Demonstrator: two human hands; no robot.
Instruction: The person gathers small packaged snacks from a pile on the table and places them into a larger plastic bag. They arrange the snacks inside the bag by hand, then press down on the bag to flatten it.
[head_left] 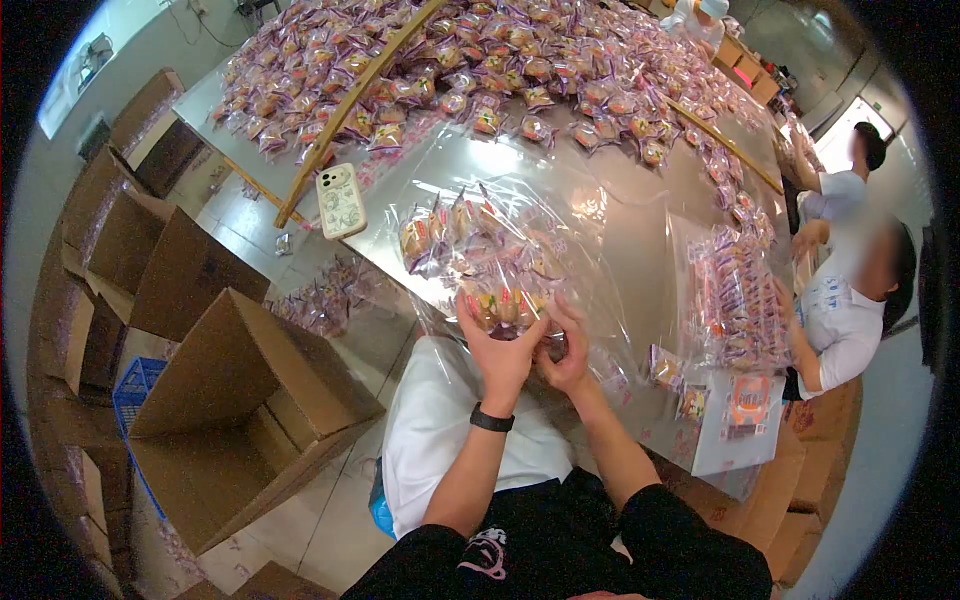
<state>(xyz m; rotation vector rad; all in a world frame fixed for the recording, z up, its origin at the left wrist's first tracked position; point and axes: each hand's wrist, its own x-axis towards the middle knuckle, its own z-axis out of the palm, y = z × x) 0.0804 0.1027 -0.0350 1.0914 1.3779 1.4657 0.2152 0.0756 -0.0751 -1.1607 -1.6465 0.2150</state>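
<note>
At the near edge of the metal table, my left hand grips a short row of individually wrapped pastries in clear film with purple edges. My right hand closes on the right end of the same row, its fingers curled and thumb close to the left thumb. Both hands are at a large clear plastic bag spread on the tabletop, its film overlapping them. Just beyond the hands, more wrapped pastries lie in a row under the clear film.
A big heap of wrapped pastries covers the far table behind wooden strips. A phone lies at the left edge. Right of me are a filled bag and a printed sheet. Open cardboard boxes stand left; co-workers sit right.
</note>
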